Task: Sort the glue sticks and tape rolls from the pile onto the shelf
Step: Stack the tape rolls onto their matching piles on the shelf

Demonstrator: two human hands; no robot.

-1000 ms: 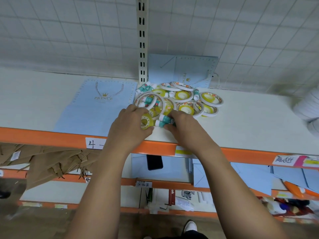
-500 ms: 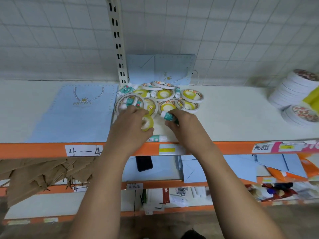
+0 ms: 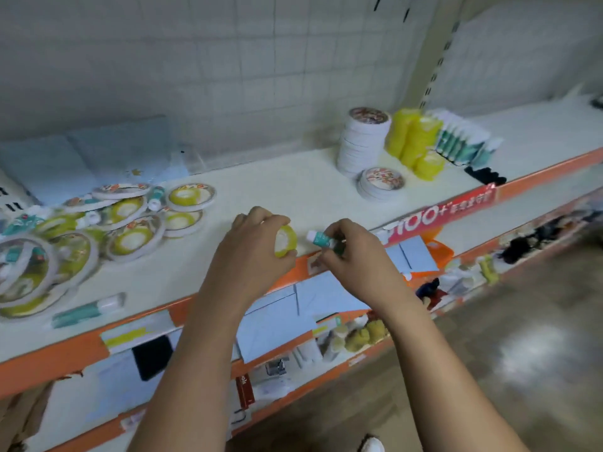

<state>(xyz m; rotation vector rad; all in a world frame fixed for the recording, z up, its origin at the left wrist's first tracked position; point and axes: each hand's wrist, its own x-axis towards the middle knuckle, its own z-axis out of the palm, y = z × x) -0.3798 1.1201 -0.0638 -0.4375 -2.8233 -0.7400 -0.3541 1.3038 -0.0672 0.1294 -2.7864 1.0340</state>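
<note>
My left hand (image 3: 253, 252) grips a small yellow tape roll (image 3: 287, 241) above the front edge of the white shelf (image 3: 277, 187). Just to its right, my right hand (image 3: 354, 256) pinches a teal-and-white glue stick (image 3: 319, 238). The pile of tape rolls and glue sticks (image 3: 107, 223) lies on the shelf at the left. One loose glue stick (image 3: 88, 309) lies near the front edge below the pile. Sorted stacks stand at the right: white tape rolls (image 3: 362, 143), yellow tape rolls (image 3: 416, 141) and a row of glue sticks (image 3: 463, 141).
Blue paper bags (image 3: 98, 154) lie behind the pile against the tiled wall. A low stack of white rolls (image 3: 380, 184) sits in front of the tall one. The orange shelf lip (image 3: 424, 216) carries a red price banner. Lower shelves hold blue envelopes and assorted goods.
Both hands have lifted off the pile and moved right along the shelf, carrying the yellow roll and the glue stick. My view has swung right, bringing the sorted stacks into sight.
</note>
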